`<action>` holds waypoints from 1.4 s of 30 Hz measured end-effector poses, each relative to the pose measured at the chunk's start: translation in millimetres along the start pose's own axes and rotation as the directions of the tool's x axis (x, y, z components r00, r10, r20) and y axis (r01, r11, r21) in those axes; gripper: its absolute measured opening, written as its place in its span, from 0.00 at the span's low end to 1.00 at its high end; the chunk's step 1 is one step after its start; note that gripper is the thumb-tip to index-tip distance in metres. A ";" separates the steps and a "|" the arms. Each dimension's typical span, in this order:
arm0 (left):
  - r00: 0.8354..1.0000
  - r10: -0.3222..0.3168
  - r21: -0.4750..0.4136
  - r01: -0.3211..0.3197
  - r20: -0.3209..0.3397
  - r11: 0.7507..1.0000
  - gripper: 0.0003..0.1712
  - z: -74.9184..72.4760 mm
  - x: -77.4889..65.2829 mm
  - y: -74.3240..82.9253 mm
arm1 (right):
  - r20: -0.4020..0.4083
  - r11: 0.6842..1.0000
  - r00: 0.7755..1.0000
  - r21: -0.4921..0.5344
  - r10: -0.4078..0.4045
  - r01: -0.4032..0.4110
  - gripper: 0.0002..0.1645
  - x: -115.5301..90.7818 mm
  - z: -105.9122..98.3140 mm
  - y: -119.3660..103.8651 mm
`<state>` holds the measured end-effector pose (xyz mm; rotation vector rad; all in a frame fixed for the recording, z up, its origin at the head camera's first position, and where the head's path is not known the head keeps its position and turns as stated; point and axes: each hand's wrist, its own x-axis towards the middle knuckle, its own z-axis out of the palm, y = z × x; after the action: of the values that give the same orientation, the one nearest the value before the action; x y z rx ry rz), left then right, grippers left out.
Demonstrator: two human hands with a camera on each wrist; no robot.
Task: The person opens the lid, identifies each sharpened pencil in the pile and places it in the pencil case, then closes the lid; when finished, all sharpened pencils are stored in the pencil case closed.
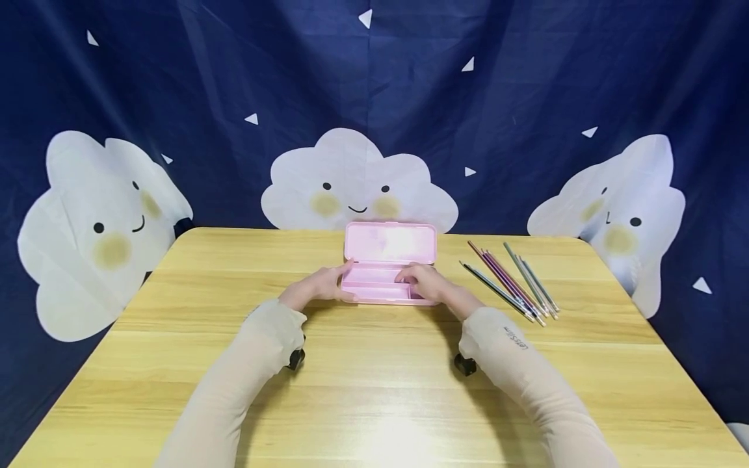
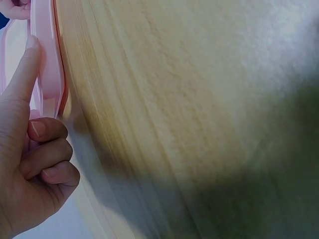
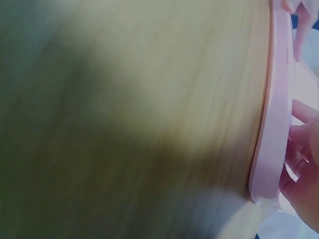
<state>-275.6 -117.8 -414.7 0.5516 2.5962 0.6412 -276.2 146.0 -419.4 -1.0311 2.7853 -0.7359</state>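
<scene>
A pink pencil case (image 1: 374, 294) lies on the table with its lid (image 1: 390, 242) raised at the back. Inside, a divider marks off a narrow front compartment. My left hand (image 1: 320, 286) grips the case's left end, the thumb (image 2: 27, 67) along its front edge and the other fingers curled at the end. Over the right end, my right hand (image 1: 430, 284) reaches in with bent fingers (image 3: 301, 134). Whether those fingertips pinch anything is hidden inside the case.
Several pencils (image 1: 509, 283) lie fanned out on the wooden table (image 1: 374, 383), to the right of the case. A dark blue curtain (image 1: 374, 78) with white clouds hangs behind the table's far edge.
</scene>
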 end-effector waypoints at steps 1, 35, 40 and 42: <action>1.000 -0.002 0.002 0.002 -0.001 1.000 0.59 0.2 0.2 0.0 | -0.013 1.000 1.000 0.030 -0.007 0.007 0.17 -1.5 -0.9 1.0; 1.000 0.012 0.020 -0.012 0.007 1.000 0.60 -0.3 -0.6 -1.7 | -0.193 0.963 0.949 -0.058 0.249 -0.264 0.16 -122.6 -50.9 66.9; 1.000 0.015 0.013 -0.015 0.005 1.000 0.60 0.0 -0.8 -1.9 | -0.196 0.948 0.940 -0.098 0.281 -0.304 0.16 -127.6 -51.1 67.9; 1.000 0.015 0.013 -0.015 0.006 1.000 0.60 0.0 -0.5 -1.8 | -0.193 0.943 0.939 -0.120 0.284 -0.310 0.16 -128.6 -51.0 68.3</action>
<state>-275.7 -119.5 -415.6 0.5768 2.5946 0.6267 -229.8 293.1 -417.5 -0.5596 3.0873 -0.6123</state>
